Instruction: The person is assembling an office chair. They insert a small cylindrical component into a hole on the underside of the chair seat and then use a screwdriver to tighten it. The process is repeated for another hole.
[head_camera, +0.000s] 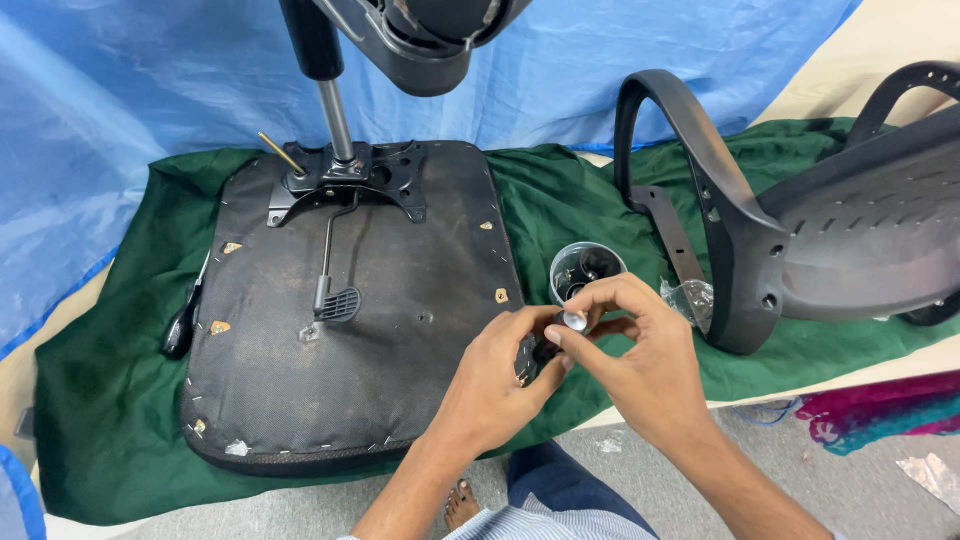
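Both hands (560, 365) pinch small screw (574, 320), perhaps; shank hidden.

The left hand (500, 375) hides most of the small dark part it pinches beside the seat pan (350, 310). The cup (585, 272) contents are unclear. The chair base (420, 35) above the seat pan is cut off.

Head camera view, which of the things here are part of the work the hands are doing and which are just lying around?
In use:
left hand and right hand, together pinching a small silver-capped fitting
round cup of hardware just behind them
upturned chair seat with its metal mechanism

Lying about:
black armrest and backrest
clear plastic bag
black-handled tool
green cloth
blue sheet
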